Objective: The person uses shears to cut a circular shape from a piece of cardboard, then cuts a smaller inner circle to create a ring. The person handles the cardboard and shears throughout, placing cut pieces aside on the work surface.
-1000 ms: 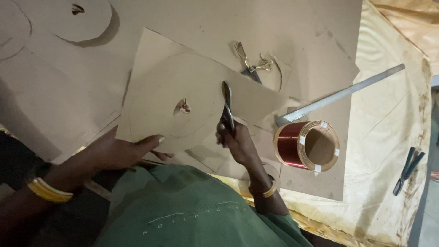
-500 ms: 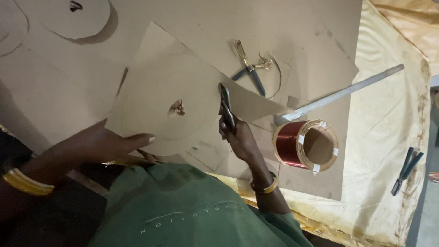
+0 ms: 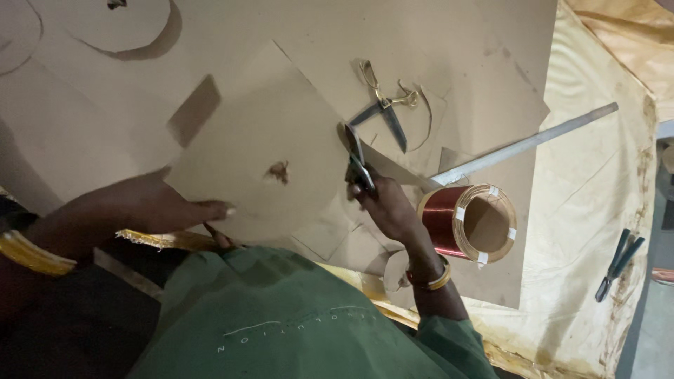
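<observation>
Brown card sheet [image 3: 274, 140], a curved-edged piece with a small torn hole near its middle, lies lifted over the larger sheets on the bench [image 3: 597, 182], at the centre of the head view.

Head view:
- Right hand [image 3: 390, 207] at 3 o'clock of the sheet, fingers closed through the handles of dark scissors [image 3: 357, 163]; blades point toward 12 o'clock and bite the sheet's right edge. A thin offcut strip trails toward 3 o'clock.
- Left hand [image 3: 140, 207] at 7 o'clock, fingers pressed together and flat, pinning the sheet's lower-left edge; yellow bangle on the wrist.
- Second pair of scissors [image 3: 385, 105], brass-handled, lying open at 1 o'clock of the sheet, apart from it.
- Long metal ruler [image 3: 526, 144] running off toward 2 o'clock.
- Coil of red-copper wire [image 3: 467, 224] on its side just beside the right wrist, at 4 o'clock.
- Dark pliers [image 3: 616, 263] well apart at the far right on the yellowish cloth.

Risks, as judged: the sheet is held at one edge only, so it may swing or buckle at the blades and the cut wander off its curve. The wrist may nudge the coil and set it rolling. The torn hole could rip further if the sheet flexes.
</observation>
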A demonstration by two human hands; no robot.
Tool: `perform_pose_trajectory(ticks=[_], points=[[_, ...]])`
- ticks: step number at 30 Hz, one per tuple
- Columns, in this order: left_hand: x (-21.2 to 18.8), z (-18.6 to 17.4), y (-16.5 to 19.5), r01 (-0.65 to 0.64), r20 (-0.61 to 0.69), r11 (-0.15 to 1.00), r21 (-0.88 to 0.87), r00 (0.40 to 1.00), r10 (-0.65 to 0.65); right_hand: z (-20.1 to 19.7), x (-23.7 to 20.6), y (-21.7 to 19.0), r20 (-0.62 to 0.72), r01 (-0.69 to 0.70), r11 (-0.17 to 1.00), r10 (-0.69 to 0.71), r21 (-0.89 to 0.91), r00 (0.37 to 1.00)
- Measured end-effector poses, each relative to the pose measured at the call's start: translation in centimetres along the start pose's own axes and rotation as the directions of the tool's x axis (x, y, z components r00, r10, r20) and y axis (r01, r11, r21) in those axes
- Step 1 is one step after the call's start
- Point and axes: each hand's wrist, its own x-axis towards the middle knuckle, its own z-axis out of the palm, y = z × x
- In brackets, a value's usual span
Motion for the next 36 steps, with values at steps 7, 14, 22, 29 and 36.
perform_pose_trajectory(ticks=[7, 14, 22, 29, 36], points=[[0.2, -0.7, -1.1, -0.081, 0.141, 0.973, -0.216, 0.983, 0.113, -1.2, -1.1, -1.8, -0.120, -0.083, 0.936, 0.044, -0.341, 0.992], [-0.6, -1.6, 0.2, 0.102, 0.071, 0.995, 0.004, 0.992, -0.102, -2.3, -1.0, -1.7, -0.010, 0.207, 0.938, -0.218, -0.277, 0.976], [0.5, -3.2, -1.5, 0.121, -0.009, 0.987, -0.102, 0.992, -0.123, -0.3, -1.0, -1.1, -0.052, -0.010, 0.965, -0.003, -0.262, 0.999], [3.2, -2.1, -2.3, -0.278, -0.306, 0.822, -0.497, 0.943, 0.134, 0.3, -0.9, 0.3, 0.130, -0.073, 0.995, 0.063, 0.073, 0.990], [3.1, 3.1, 0.5, -0.701, -0.682, 0.255, -0.666, 0.711, 0.172, 3.4, -0.7, 1.8, 0.129, -0.016, 0.875, -0.053, 0.484, 0.990]])
